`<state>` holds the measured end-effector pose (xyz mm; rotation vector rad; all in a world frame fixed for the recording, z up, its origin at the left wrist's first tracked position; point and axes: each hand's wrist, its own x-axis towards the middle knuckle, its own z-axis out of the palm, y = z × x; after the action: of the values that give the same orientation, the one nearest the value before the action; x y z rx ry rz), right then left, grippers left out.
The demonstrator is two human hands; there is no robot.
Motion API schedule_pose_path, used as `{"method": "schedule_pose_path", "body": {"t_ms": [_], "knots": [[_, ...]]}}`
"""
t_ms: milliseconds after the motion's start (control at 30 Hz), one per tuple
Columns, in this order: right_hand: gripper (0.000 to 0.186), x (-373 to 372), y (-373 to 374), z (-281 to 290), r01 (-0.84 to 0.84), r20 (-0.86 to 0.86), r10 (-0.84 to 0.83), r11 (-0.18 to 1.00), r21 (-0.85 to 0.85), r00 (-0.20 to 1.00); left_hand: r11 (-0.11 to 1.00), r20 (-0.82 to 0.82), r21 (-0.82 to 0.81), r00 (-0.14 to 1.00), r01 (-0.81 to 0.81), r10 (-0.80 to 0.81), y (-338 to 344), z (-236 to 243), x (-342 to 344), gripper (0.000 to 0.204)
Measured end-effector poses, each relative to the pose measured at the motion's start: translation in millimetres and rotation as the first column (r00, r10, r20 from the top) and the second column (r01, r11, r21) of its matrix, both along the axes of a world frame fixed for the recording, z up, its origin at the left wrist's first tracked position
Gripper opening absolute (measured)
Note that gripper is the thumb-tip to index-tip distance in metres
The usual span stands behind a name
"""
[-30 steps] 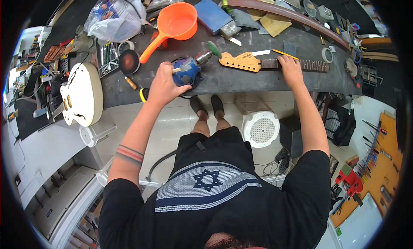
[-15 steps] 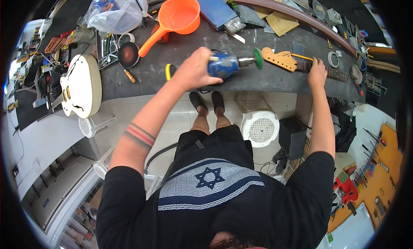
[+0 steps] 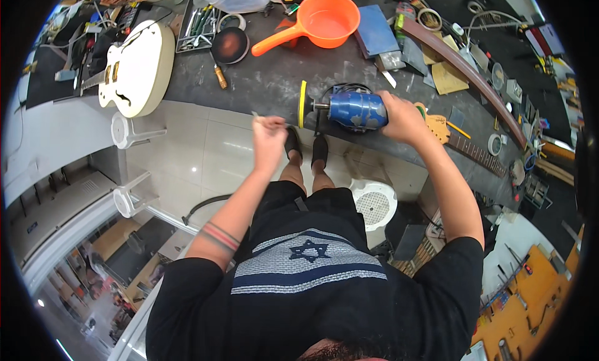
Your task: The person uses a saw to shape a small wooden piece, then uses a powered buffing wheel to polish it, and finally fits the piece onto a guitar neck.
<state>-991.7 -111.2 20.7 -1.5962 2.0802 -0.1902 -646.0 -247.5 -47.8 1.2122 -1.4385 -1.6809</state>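
Observation:
A blue, paint-worn bench grinder motor stands at the bench's near edge, with a yellow-edged wheel on its left shaft. My right hand is closed around the motor's right end and hides the shaft there. In front of the yellow wheel, past the bench edge, my left hand is closed in a pinch. A small thin piece pokes out of its fingers, too small to name. Right of my right hand lies a guitar neck, its light wooden headstock partly covered by that hand.
An orange dipper and a small black pan sit behind on the bench. A wood-handled tool lies near the front edge. At left is a cream guitar. White stools stand on the floor. A long brown strip curves at right.
My left hand has let go of the motor and moved left, below the yellow wheel. My right hand has left the guitar neck and taken hold of the motor's right end. The view has shifted.

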Motion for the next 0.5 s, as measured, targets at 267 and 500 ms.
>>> {"method": "schedule_pose_path", "body": {"t_ms": [267, 500], "knots": [[0.077, 25, 35, 18, 0.141, 0.338, -0.164, 0.986, 0.093, 0.927, 0.977, -0.072, 0.201, 0.996, 0.070, -0.057, 38, -70, -28, 0.051], [0.097, 70, 59, 74, 0.249, 0.823, -0.462, 0.884, 0.396, 0.331, 0.926, -0.103, 0.032, 0.923, 0.376, -0.371, 49, -43, -21, 0.050]]}}
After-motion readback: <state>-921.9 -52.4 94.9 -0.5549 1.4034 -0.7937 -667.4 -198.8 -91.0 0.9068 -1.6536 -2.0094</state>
